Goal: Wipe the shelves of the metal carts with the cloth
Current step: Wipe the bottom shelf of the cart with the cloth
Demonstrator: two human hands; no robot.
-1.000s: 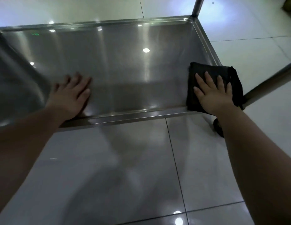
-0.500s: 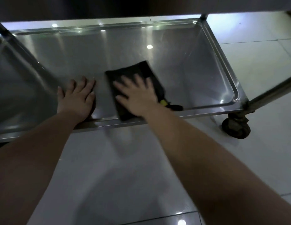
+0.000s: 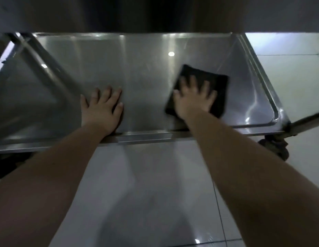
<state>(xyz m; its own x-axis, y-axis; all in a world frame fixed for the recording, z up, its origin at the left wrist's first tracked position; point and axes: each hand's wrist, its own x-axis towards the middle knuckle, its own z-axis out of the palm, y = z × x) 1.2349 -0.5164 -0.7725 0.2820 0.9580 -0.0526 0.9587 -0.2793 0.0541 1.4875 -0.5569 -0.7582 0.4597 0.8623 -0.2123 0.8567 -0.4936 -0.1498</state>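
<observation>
While the flat left hand [image 3: 101, 107] rests on the shiny metal cart shelf [image 3: 140, 72], the right hand [image 3: 194, 100], fingers spread, presses the folded black cloth [image 3: 220, 84], which has slid back toward the shelf's right end, so wiping goes on.

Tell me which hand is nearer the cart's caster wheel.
Right. The right hand presses the black cloth near the right end of the shelf, on the side of the wheel. The left hand rests flat on the shelf farther left.

Steel shelf [image 3: 140, 77] bears a dark, perhaps folded cloth [image 3: 219, 90] at right; left hand [image 3: 101, 107] flat at front.
</observation>
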